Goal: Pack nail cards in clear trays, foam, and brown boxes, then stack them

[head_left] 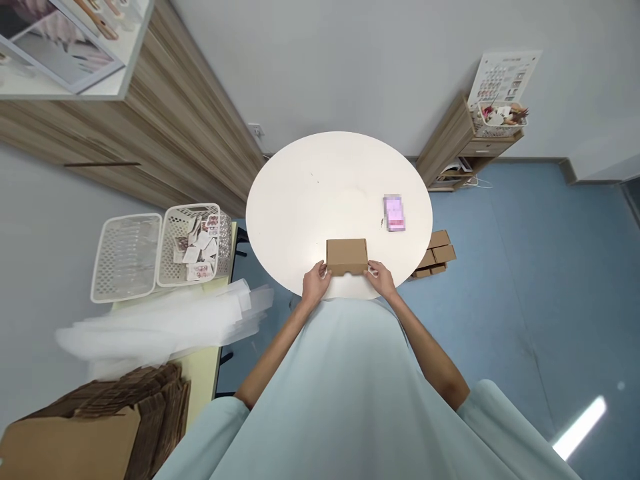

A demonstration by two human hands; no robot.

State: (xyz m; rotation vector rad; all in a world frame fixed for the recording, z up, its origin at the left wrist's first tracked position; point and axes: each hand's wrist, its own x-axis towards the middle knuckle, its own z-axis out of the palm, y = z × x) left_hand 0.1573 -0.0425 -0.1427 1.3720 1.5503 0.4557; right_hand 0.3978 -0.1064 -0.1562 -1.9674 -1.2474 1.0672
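Note:
A small brown cardboard box [347,255], closed, sits at the near edge of the white round table [300,187]. My left hand [316,280] grips its left front corner with the fingers closed on it. At the opposite front corner, my right hand [381,277] holds the box between thumb and fingers. The box's front face, with a small notch at the bottom, is turned toward me. Farther back on the right lies a phone [395,213] with a blurred pink and purple screen.
Left, a side table [205,373] bears a white basket [173,267] of small packets, another basket [127,257], white packing sheets [175,327] and stacked flat cardboard [150,427]. Brown boxes [435,255] lie right of the round table. A wooden cabinet [450,140] stands by the wall.

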